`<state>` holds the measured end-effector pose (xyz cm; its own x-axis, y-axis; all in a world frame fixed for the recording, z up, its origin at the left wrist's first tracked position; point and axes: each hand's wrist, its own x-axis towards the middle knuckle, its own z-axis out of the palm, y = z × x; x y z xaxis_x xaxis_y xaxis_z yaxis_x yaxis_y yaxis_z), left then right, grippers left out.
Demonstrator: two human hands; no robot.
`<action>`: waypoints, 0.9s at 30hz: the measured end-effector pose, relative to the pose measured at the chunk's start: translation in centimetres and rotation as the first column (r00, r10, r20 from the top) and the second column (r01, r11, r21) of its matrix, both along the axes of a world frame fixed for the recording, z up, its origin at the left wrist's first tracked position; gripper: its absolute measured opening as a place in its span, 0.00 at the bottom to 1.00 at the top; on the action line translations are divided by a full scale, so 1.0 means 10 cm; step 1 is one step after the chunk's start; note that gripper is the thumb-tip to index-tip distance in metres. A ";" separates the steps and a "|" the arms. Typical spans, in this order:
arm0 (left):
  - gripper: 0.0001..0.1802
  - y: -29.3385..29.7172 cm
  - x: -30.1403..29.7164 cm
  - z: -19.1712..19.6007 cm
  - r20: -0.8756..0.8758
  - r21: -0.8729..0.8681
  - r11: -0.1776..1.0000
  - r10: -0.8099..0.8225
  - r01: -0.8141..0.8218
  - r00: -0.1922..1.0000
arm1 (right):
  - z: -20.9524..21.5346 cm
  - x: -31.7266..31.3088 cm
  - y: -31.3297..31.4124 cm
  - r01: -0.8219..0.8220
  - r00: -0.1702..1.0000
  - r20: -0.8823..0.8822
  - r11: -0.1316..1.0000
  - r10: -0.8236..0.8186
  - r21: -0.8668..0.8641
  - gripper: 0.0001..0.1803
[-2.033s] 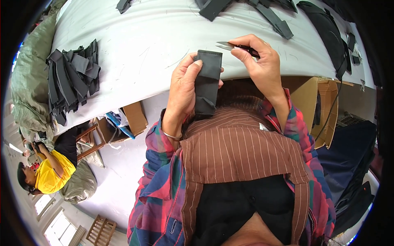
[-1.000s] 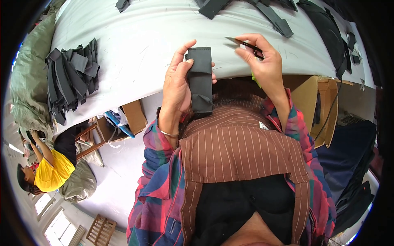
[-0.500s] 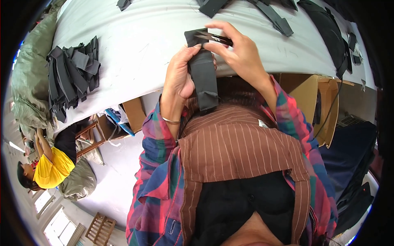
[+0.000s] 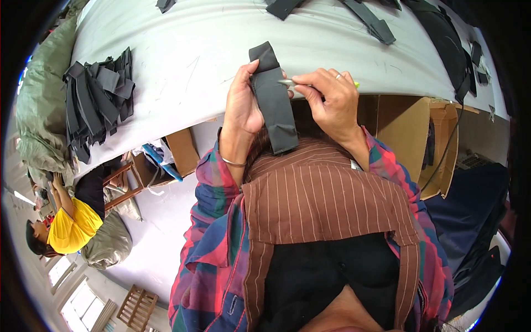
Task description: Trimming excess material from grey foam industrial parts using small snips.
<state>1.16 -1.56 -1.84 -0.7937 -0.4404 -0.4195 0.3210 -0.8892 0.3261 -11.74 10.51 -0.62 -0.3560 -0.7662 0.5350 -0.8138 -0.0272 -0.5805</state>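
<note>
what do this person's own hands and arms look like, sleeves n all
Both arms wear loose plaid sleeves in red-pink, blue and dark green, ending short of the wrists. The left hand is ungloved, with a thin, pale metallic bracelet at its wrist. The right hand is ungloved too, with a slim ring on one finger.

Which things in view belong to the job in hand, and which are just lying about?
Part of the job:
- dark cloth strip, in the left hand
- slim pale-tipped tool, in the right hand
- pile of similar strips, probably

Seemingly just lying about:
- cardboard box, right
- grey-green sack, far left
- slatted wooden stand
</note>
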 end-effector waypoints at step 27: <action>0.19 0.01 0.10 -0.01 -0.115 0.061 0.997 0.062 -0.056 0.991 | 0.10 0.07 0.03 -0.018 0.995 0.097 0.999 0.014 0.038 0.07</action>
<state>2.16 -1.42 -1.98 -0.8120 -0.4659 -0.3515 0.4065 -0.8837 0.2323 -11.05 10.84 0.35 -0.3917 -0.7920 0.4682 -0.7536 -0.0158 -0.6571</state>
